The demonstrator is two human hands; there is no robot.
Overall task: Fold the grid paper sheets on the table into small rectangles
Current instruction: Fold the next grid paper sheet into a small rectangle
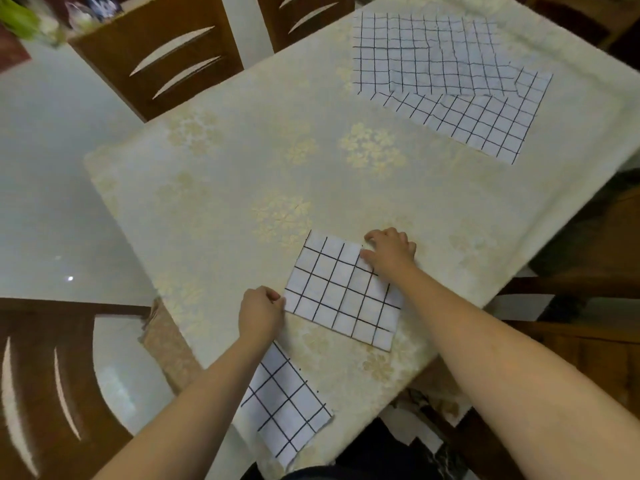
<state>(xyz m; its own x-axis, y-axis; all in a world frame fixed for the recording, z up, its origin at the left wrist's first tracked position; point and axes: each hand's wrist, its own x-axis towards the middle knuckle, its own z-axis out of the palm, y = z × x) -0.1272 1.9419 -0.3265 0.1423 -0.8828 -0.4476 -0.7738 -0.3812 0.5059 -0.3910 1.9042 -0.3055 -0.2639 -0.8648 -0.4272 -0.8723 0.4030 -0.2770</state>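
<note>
A folded grid paper sheet (341, 292) lies flat on the cream tablecloth near the table's front edge. My left hand (260, 313) pinches its near left corner. My right hand (389, 252) has curled fingers on its far right corner, pressing down there. A smaller folded grid rectangle (287, 403) lies at the front edge, partly under my left forearm. At the far right, a pile of unfolded grid sheets (433, 60) overlaps another grid sheet (485, 123).
The table (242, 161) wears a cream floral cloth. Brown wooden chairs stand at the far left (156, 53), the near left (52, 393) and the right (588, 341). Glossy white floor lies to the left.
</note>
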